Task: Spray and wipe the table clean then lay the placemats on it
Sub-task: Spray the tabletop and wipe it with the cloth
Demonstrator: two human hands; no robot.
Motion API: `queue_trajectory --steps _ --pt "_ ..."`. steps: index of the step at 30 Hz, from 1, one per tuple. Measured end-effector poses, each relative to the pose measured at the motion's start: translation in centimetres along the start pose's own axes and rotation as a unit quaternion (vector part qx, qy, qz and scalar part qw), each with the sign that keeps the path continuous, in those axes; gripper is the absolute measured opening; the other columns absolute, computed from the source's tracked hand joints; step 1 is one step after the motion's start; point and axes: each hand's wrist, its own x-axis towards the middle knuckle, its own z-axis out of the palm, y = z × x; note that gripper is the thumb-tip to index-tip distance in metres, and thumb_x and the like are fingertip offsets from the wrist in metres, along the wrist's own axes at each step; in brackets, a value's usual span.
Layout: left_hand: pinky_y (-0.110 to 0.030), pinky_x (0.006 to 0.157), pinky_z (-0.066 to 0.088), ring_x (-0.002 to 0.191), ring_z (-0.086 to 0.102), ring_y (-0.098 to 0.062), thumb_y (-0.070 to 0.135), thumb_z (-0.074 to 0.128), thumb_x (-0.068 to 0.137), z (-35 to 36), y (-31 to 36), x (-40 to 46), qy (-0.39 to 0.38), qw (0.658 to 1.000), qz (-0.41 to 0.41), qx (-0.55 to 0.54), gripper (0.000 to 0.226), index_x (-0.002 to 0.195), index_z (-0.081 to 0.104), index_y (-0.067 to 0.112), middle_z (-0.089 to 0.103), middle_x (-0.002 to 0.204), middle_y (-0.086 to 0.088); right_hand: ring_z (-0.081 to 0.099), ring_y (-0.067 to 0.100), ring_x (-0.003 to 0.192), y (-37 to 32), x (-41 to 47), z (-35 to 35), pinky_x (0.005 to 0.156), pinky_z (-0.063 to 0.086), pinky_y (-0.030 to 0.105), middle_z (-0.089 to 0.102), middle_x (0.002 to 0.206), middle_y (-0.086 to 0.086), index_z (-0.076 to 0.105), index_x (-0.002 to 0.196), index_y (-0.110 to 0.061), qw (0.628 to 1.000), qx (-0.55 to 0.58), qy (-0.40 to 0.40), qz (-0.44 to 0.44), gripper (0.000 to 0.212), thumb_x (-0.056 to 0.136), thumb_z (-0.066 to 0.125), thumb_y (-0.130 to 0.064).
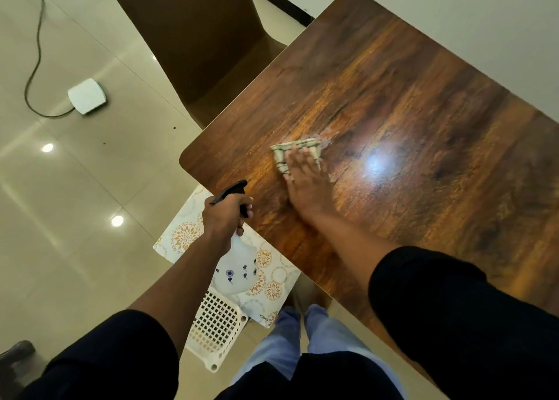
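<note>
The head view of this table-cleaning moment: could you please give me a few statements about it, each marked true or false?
1. The right hand presses a checked cloth flat on the brown wooden table. True.
2. The left hand holds nothing. False: it grips a white spray bottle with a black trigger head.
3. The floral patterned placemats already lie on the table. False: they lie below the table's edge, beside a white lattice plastic basket.
4. A brown chair stands at the table's far side. True.
5. A white box with a dark cable rests on the tiled floor. True.
</note>
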Motion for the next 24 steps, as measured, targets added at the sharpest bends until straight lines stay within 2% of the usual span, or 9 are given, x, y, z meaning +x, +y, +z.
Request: queue_trajectory --steps 3,6,9,12,14,16,18,21,24 --pt "-0.023 0.041 0.04 0.042 0.047 -0.013 0.014 0.072 0.09 1.0 0.5 0.0 -0.011 1.0 0.01 0.007 0.016 0.084 0.076 0.0 0.07 0.068 -0.011 0.008 0.022 0.16 5.9 0.9 -2.4 0.129 0.012 0.054 0.013 0.173 -0.002 0.015 0.165 -0.026 0.992 -0.01 0.038 0.117 0.061 0.108 0.038 -0.028" --pt "-0.022 0.042 0.04 0.046 0.047 -0.013 0.016 0.072 0.091 1.6 0.4 0.3 -0.022 1.0 0.011 0.017 0.017 0.082 0.075 0.002 0.07 0.07 -0.011 0.004 0.021 0.16 10.4 1.3 -4.6 0.13 0.007 0.048 0.01 0.173 -0.003 0.014 0.165 -0.025 0.977 -0.005 0.055 0.204 0.061 0.11 0.037 -0.032" --pt "-0.023 0.041 0.039 0.047 0.047 -0.013 0.017 0.072 0.091 1.9 0.4 0.5 -0.026 0.999 0.008 0.024 0.018 0.08 0.075 0.003 0.07 0.07 -0.01 0.003 0.022 0.16 11.1 1.9 -5.2 0.129 0.005 0.047 0.01 0.174 -0.003 0.017 0.165 -0.024 0.967 -0.007 0.064 0.246 0.061 0.11 0.039 -0.031" --pt "-0.022 0.041 0.039 0.046 0.047 -0.012 0.017 0.072 0.091 2.0 0.5 0.4 -0.026 0.999 0.006 0.025 0.018 0.081 0.075 0.003 0.07 0.071 -0.01 0.003 0.023 0.16 8.6 3.1 -4.3 0.129 0.007 0.05 0.009 0.174 -0.003 0.018 0.165 -0.025 0.96 0.001 0.069 0.273 0.062 0.108 0.042 -0.029" --pt "-0.022 0.041 0.039 0.045 0.047 -0.011 0.018 0.073 0.09 1.9 0.7 0.5 -0.015 1.0 0.006 0.021 0.018 0.082 0.075 0.002 0.07 0.071 -0.011 0.005 0.023 0.16 6.1 3.7 -3.4 0.129 0.007 0.052 0.012 0.173 -0.004 0.02 0.165 -0.028 0.973 0.01 0.062 0.221 0.062 0.107 0.043 -0.028" --pt "-0.023 0.041 0.038 0.044 0.046 -0.012 0.017 0.073 0.089 1.6 0.9 0.4 -0.006 1.0 0.009 0.012 0.018 0.079 0.074 0.002 0.069 0.07 -0.012 0.007 0.023 0.16 2.9 4.0 -2.2 0.129 0.009 0.053 0.015 0.172 -0.004 0.021 0.164 -0.028 0.992 0.013 0.04 0.122 0.059 0.108 0.041 -0.027" --pt "-0.023 0.04 0.036 0.043 0.043 -0.014 0.015 0.074 0.087 1.2 1.0 0.3 0.004 1.0 0.009 0.001 0.017 0.076 0.072 0.002 0.068 0.069 -0.013 0.003 0.022 0.16 -0.7 4.0 -1.0 0.129 0.004 0.052 0.011 0.173 -0.003 0.018 0.165 -0.026 1.0 -0.006 -0.008 0.013 0.058 0.109 0.034 -0.031" --pt "-0.024 0.041 0.035 0.043 0.042 -0.015 0.013 0.073 0.085 0.8 1.1 0.1 0.021 1.0 0.003 -0.009 0.016 0.075 0.072 0.001 0.067 0.068 -0.014 0.004 0.023 0.161 -5.0 3.4 0.8 0.128 0.003 0.052 0.011 0.174 -0.001 0.019 0.165 -0.023 0.992 -0.027 -0.06 -0.109 0.059 0.11 0.031 -0.037" --pt "-0.023 0.041 0.037 0.042 0.044 -0.014 0.014 0.073 0.087 1.0 1.3 0.0 0.029 1.0 -0.002 -0.002 0.016 0.08 0.074 0.0 0.069 0.069 -0.013 0.007 0.02 0.16 -5.0 3.6 1.3 0.128 0.008 0.05 0.014 0.173 -0.004 0.023 0.165 -0.025 0.983 -0.033 -0.073 -0.168 0.058 0.11 0.034 -0.039"
